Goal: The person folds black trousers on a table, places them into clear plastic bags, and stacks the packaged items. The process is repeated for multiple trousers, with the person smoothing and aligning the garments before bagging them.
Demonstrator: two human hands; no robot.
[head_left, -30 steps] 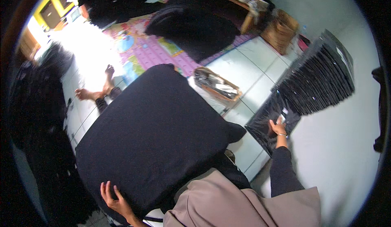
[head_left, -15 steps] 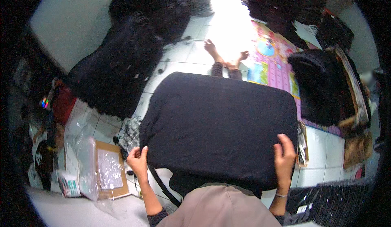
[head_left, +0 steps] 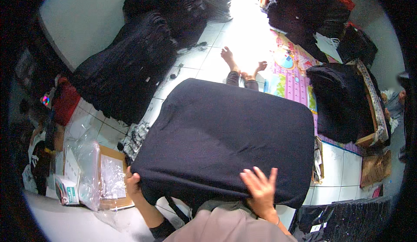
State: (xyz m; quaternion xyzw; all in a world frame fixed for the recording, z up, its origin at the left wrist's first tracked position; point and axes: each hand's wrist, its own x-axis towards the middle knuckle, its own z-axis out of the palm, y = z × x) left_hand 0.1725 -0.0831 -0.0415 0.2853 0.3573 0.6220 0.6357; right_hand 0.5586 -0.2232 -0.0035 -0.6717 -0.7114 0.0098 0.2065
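Note:
Across my lap lies a wide, flat shape covered in black cloth (head_left: 226, 129), its corners rounded. Soft folds run along the near edge of the fabric. At the near left corner, my left hand (head_left: 134, 183) grips the cloth edge, thumb bent over it and the other fingers partly hidden behind. My right hand (head_left: 259, 192) rests on the near right part of the cloth with fingers spread, holding nothing. A black strap (head_left: 177, 207) hangs below the near left side. What lies under the cloth is hidden.
Big heaps of black fabric (head_left: 126, 68) fill the far left. More black cloth (head_left: 336, 98) sits at the right beside a colourful play mat (head_left: 295, 79). Clear plastic bags and a brown-framed panel (head_left: 114, 177) stand at left. My bare feet (head_left: 228, 55) show beyond the cloth.
My right hand has moved left from the right edge onto the cloth's near part. My left hand has come lower and nearer, and the cloth's left near corner has stretched toward me.

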